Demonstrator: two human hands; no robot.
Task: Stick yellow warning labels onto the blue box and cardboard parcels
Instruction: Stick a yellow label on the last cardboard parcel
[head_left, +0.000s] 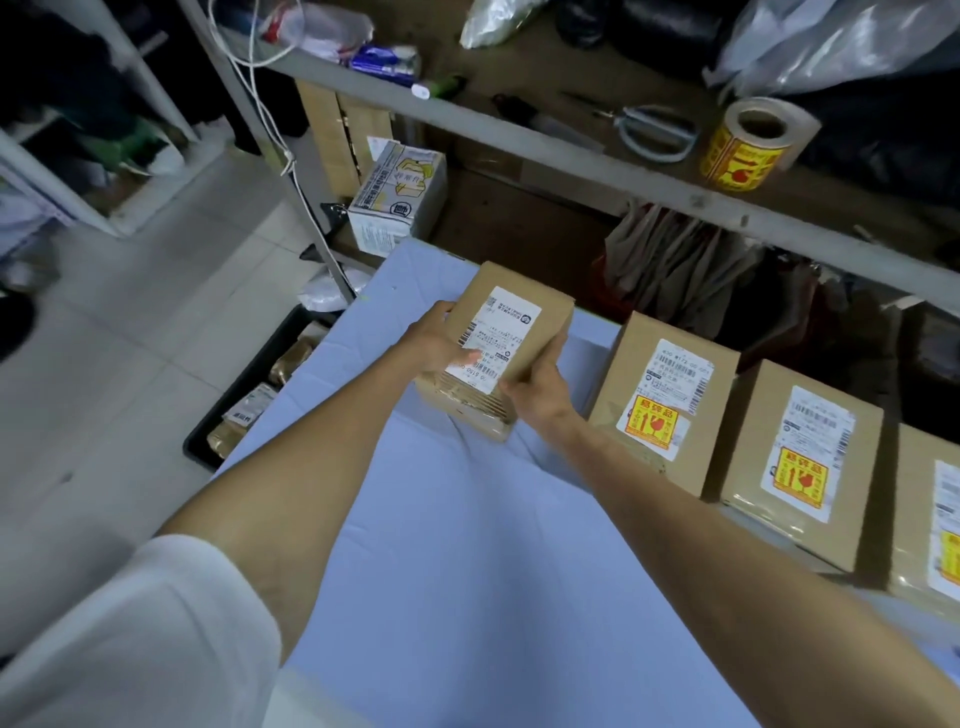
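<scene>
Head view, looking down: both hands are on one parcel (540, 317), just above the middle of the frame. The left hand (439, 340) comes in from the lower left and grips the parcel's left side. Its fingers (442, 312) curl round the edge and the thumb lies across the white shipping label (501, 327) on top. The right hand (537, 392) has the near right corner, with its fingers (555, 345) wrapped up the parcel's right side. The parcel is tilted, far end up, over the blue box (467, 545), whose pale, creased top fills the middle and lower frame. Whether the near corner touches the blue, I can't tell.

Off to the right, more parcels line up along the blue box's right side. The second parcel (623, 364) is just beside the right hand, with a yellow label (649, 422) stuck below its own shipping label. Close beside it is the third parcel (753, 447), which also has a yellow label (800, 478) in place. A fourth parcel (914, 519) is cut off by the right edge of the frame.

At upper right, on the grey shelf (519, 150), stands the label roll (748, 145), yellow labels showing on its side. Scissors (654, 130) lie just left of it. Below the shelf, at upper middle, sits a white carton (397, 192). Left of the blue box, a black tray (244, 374) holds wrapped packages on the tiled floor (130, 364). At lower left, a white sleeve (145, 639) covers the upper arm.
</scene>
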